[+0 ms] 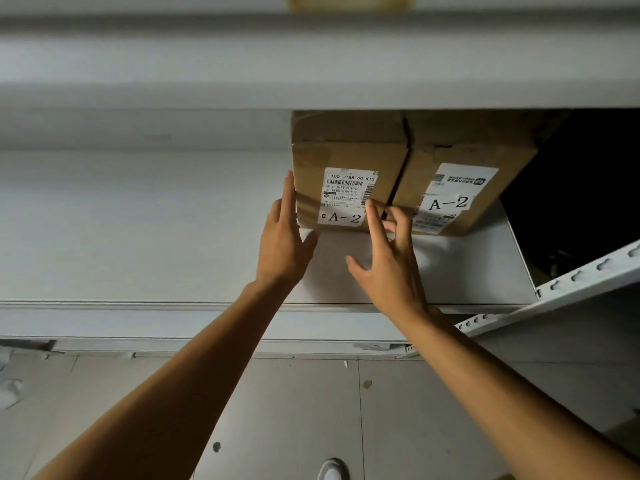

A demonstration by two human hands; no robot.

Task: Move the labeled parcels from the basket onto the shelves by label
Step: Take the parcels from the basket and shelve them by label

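On the white shelf (467,268), two cardboard parcels side by side, left parcel (346,161) and right parcel (474,157) both labelled A-2, left hand (282,242) flat against left parcel's side, fingers straight, right hand (388,261) spread at its front, gripping nothing

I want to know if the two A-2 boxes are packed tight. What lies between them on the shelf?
Nothing: in the head view the left box and the right box stand side by side on the shelf, with only a thin dark seam between them.
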